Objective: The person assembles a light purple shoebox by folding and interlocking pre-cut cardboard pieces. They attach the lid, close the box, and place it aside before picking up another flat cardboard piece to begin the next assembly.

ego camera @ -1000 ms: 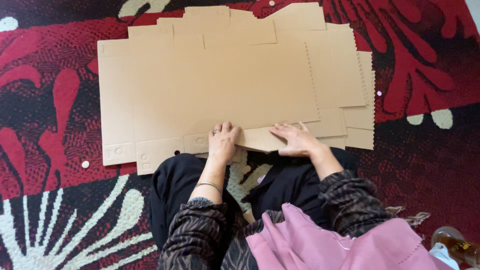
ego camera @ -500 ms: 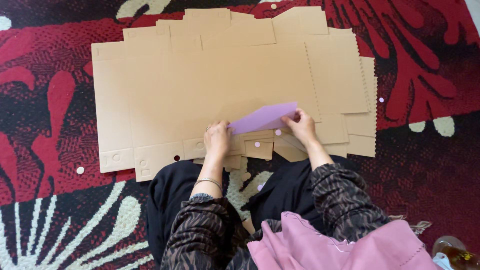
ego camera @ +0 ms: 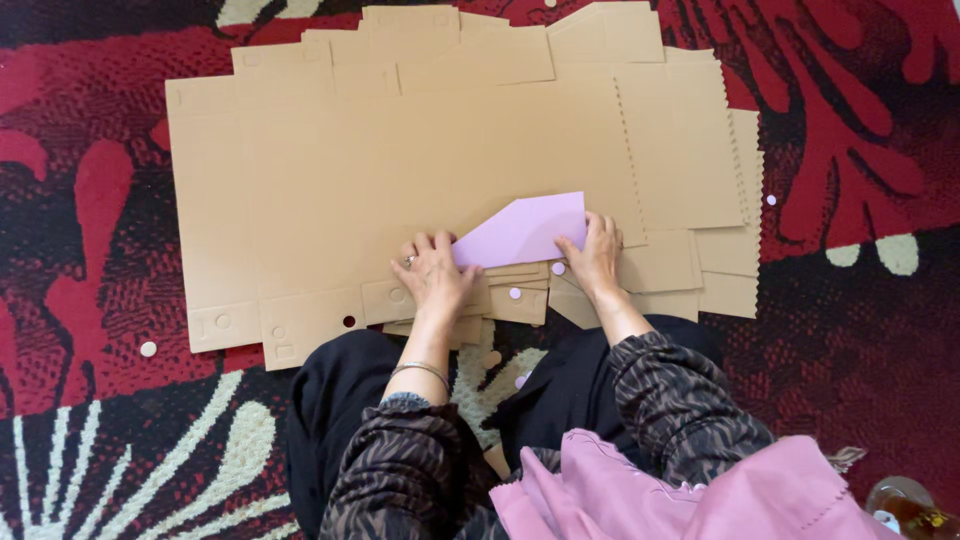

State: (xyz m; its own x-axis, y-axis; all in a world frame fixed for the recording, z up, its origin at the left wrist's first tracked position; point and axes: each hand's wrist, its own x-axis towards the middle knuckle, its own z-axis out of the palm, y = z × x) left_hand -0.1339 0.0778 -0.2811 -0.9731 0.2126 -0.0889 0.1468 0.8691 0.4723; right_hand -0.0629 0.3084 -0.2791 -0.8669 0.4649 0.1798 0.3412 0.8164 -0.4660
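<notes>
A large flat die-cut cardboard sheet [ego camera: 400, 170] lies on the patterned carpet in front of me, brown side up, on top of more such sheets. At its near edge a flap [ego camera: 522, 230] is folded over and shows its lilac underside. My left hand [ego camera: 432, 275] presses down on the cardboard at the flap's left end, a ring on one finger. My right hand [ego camera: 592, 255] presses on the flap's right end and the fold line. Both hands lie flat with fingers spread.
A red, black and cream carpet [ego camera: 850, 150] surrounds the cardboard stack. Small round punched-out discs [ego camera: 148, 348] lie scattered on it. My legs in black [ego camera: 340, 400] and a pink cloth [ego camera: 680, 495] fill the near foreground. A glass object [ego camera: 905, 505] sits at the bottom right corner.
One second ago the near flap lay flat and brown under both hands. It has since been lifted and folded over, showing lilac, and both hands now press it down.
</notes>
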